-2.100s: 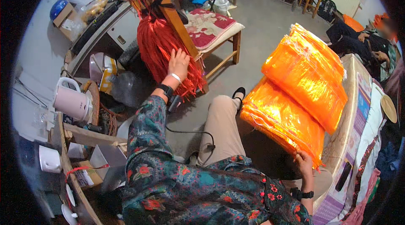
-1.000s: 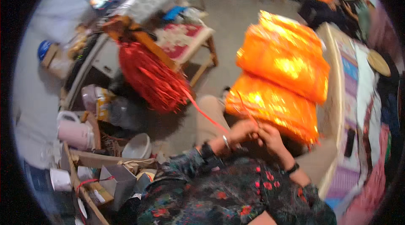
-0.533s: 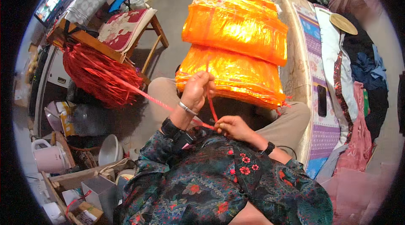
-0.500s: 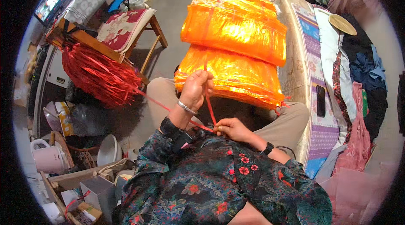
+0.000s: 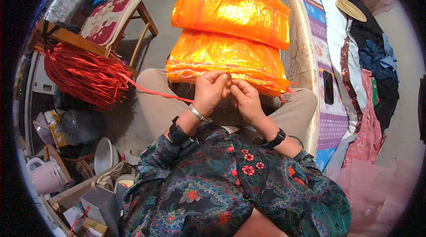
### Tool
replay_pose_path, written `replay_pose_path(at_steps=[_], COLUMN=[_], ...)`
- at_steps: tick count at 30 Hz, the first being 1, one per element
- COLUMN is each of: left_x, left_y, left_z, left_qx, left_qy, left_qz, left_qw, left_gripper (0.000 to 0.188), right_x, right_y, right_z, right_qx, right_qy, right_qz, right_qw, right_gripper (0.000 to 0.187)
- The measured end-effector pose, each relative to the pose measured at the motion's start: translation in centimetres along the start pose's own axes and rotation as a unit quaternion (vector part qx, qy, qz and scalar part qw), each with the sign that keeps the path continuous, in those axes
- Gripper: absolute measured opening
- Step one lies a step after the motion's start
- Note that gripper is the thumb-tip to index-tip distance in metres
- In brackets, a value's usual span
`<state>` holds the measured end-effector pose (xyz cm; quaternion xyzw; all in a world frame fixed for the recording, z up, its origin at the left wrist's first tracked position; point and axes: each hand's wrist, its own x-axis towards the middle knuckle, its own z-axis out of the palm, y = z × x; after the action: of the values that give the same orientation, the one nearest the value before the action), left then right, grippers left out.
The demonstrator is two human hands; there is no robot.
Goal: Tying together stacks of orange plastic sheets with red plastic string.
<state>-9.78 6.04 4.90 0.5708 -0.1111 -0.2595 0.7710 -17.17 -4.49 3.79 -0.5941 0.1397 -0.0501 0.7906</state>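
My left hand (image 5: 210, 89) and my right hand (image 5: 246, 98) meet in front of me, both closed in a pinch with their fingertips almost touching. A flat red plastic strip (image 5: 160, 93) comes in from the left and passes under my left wrist toward the fingers. Its end between the fingertips is mostly hidden. Just beyond my hands lies a thick stack of folded, shiny orange plastic bags (image 5: 230, 55), with loose threads along its near edge. The fingertips overlap that edge in the picture; whether they touch it I cannot tell.
A bundle of red strips (image 5: 86, 77) hangs from a wooden chair bar on the left, near a cushioned chair (image 5: 108, 19). At lower left are a pink kettle (image 5: 46, 177) and a box of odds and ends. A phone (image 5: 328, 87) lies on the cloth-covered bed at right.
My hands, apart before with the strip stretched between them, have come together. The right hand has moved up and forward beside the left. The whole view has shifted slightly.
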Motion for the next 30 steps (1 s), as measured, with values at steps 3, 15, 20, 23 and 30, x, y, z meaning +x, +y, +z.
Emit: replay_pose_path(at_steps=[3, 15, 20, 23, 30], left_x=[-0.4, -0.8, -0.7, -0.2, 0.0], left_y=[0.1, 0.5, 0.1, 0.3, 0.3], left_z=[0.3, 0.4, -0.4, -0.2, -1.5], left_qx=[-0.011, 0.008, 0.030, 0.113, 0.196], left_qy=[0.031, 0.060, 0.042, 0.055, -0.041], left_qz=[-0.013, -0.009, 0.011, 0.045, 0.017], left_qw=[0.999, 0.998, 0.999, 0.991, 0.980], left_gripper=[0.014, 0.014, 0.014, 0.014, 0.018], right_x=[-0.1, 0.0, 0.1, 0.8, 1.3], right_y=[0.9, 1.1, 1.1, -0.2, -1.5], right_z=[0.2, 0.7, 0.2, -1.1, -3.1], right_qx=[0.001, -0.004, -0.037, -0.088, -0.355], right_qy=[-0.007, 0.014, 0.007, -0.008, -0.132], right_qz=[0.008, -0.007, 0.009, 0.016, -0.101], right_qw=[1.000, 1.000, 0.999, 0.996, 0.920], right_gripper=[0.015, 0.017, 0.019, 0.020, 0.025])
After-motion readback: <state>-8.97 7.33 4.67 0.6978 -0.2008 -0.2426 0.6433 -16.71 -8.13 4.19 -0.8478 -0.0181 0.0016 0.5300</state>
